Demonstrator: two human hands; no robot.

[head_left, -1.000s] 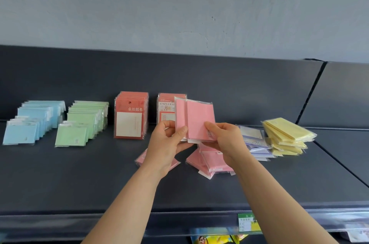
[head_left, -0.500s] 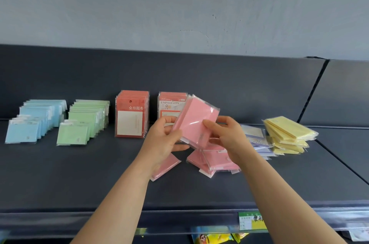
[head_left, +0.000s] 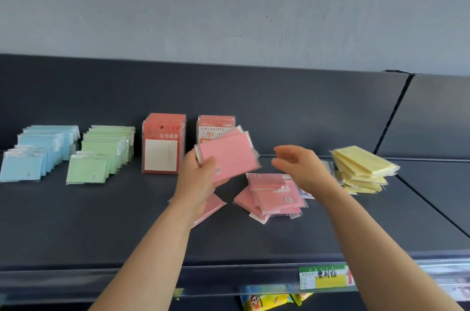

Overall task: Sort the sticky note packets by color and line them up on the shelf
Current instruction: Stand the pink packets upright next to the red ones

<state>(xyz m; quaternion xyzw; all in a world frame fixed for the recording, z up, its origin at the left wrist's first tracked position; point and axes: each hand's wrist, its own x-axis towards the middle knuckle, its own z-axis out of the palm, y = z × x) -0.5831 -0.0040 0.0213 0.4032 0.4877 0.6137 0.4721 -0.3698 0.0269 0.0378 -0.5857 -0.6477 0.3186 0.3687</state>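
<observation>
Your left hand [head_left: 195,178] had its grip closed on a small stack of pink packets [head_left: 227,155], thumb across the near face and fingers behind, holding them tilted above the shelf [head_left: 101,221] in front of the red packs. Your right hand [head_left: 300,168] was loose and empty, fingers spread and slightly curled, just to the right of that stack and not touching it; it was blurred.

Below your right hand lay a loose pink pile [head_left: 272,196], packets overlapping at odd angles flat on the shelf. One more pink packet [head_left: 211,206] lay flat under your left wrist, partly hidden by it. A few pale lilac packets [head_left: 306,193] showed behind your right forearm, mostly covered. To the right of those sat a slumped yellow stack [head_left: 363,168].

At the back, two rows of red packs stood upright: one with a white panel [head_left: 162,148], and one marked UNIVERSITY [head_left: 213,127], partly behind the held stack. Further left, the green packets [head_left: 101,155] stood in a leaning row, and the blue packets [head_left: 35,155] formed another row at the far left. A green and yellow price tag [head_left: 323,277] sat on the shelf's front rail.
</observation>
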